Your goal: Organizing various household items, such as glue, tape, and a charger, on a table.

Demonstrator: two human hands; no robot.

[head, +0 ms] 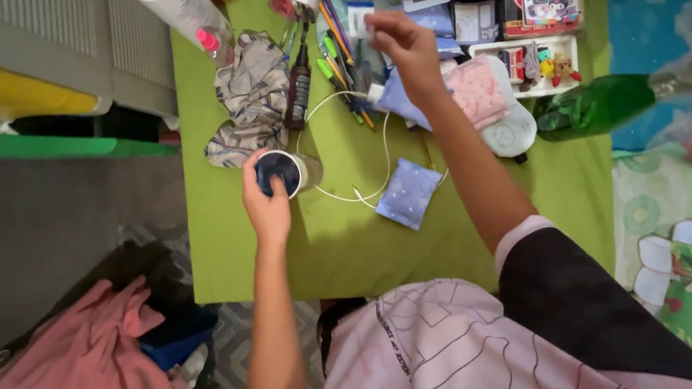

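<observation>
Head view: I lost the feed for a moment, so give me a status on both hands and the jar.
Left hand grips small clear jar with dark lid on green table. Right hand raised, pinching small pale packet over the pens. White cable loops beside jar.

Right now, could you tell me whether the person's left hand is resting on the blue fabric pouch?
No, the left hand grips a round dark-lidded jar, while the blue fabric pouch lies apart on the green table.

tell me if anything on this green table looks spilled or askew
Nothing looks spilled. The pens lie loose in a heap rather than in a holder, and a crumpled cloth sits beside them. The left hand grips a round dark-topped jar, upright.
</observation>
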